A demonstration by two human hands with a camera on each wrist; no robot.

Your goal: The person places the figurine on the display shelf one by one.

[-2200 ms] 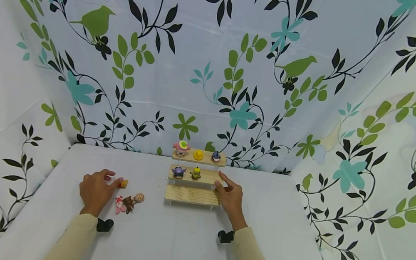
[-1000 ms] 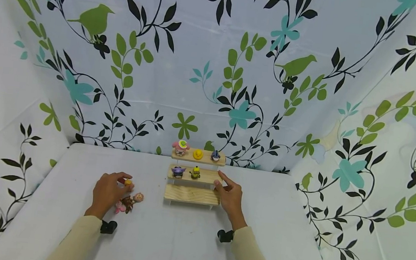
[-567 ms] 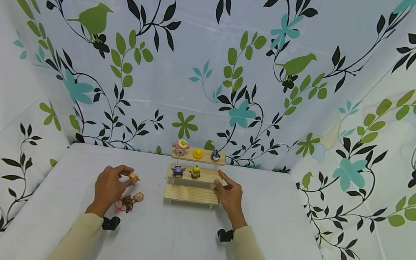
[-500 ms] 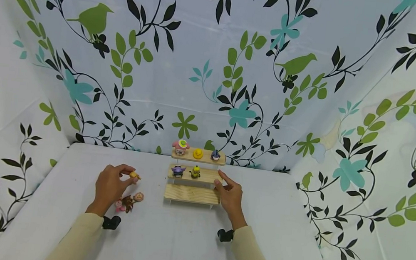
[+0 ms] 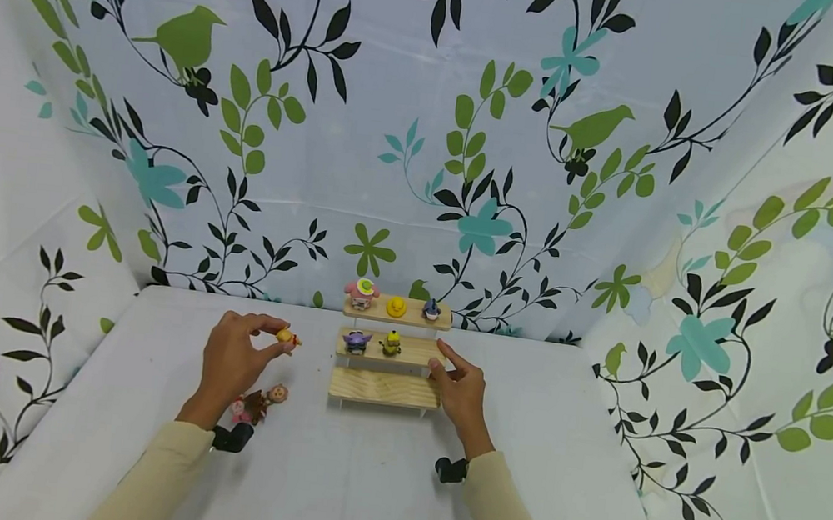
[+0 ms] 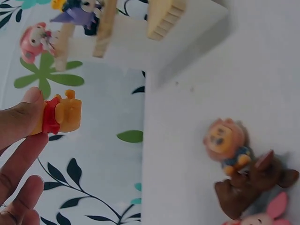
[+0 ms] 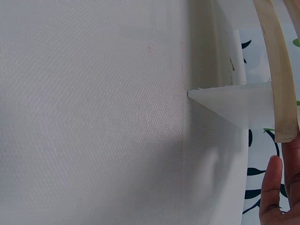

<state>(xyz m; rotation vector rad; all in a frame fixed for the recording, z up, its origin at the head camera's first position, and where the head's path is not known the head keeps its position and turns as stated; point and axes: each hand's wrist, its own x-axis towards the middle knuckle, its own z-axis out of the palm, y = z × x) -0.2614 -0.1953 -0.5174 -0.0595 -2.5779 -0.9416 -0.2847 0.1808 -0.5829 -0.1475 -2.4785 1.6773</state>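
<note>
My left hand (image 5: 232, 355) pinches a small yellow bear figurine (image 5: 288, 337) between thumb and index finger, above the table left of the shelf. In the left wrist view the bear figurine (image 6: 69, 115) wears a red shirt and lies sideways. With thumb and index finger, my right hand (image 5: 464, 392) holds the right end of the three-tier wooden display shelf (image 5: 385, 388) at its middle tier. Pink, yellow and dark blue figurines stand on the top tier. A purple figurine (image 5: 357, 341) and a yellow-green figurine (image 5: 391, 344) stand on the middle tier; the bottom tier is bare.
Below my left hand lie a light-brown lion-like figurine (image 6: 226, 140), a dark brown figurine (image 6: 255, 180) and a pink figurine (image 6: 258, 219), close together on the white table (image 5: 345, 488). Patterned cloth (image 5: 369, 121) rises behind the shelf.
My left hand has taken up the bear figurine from beside the other loose figurines. It has moved with it up and right toward the shelf. My right hand stays put.
</note>
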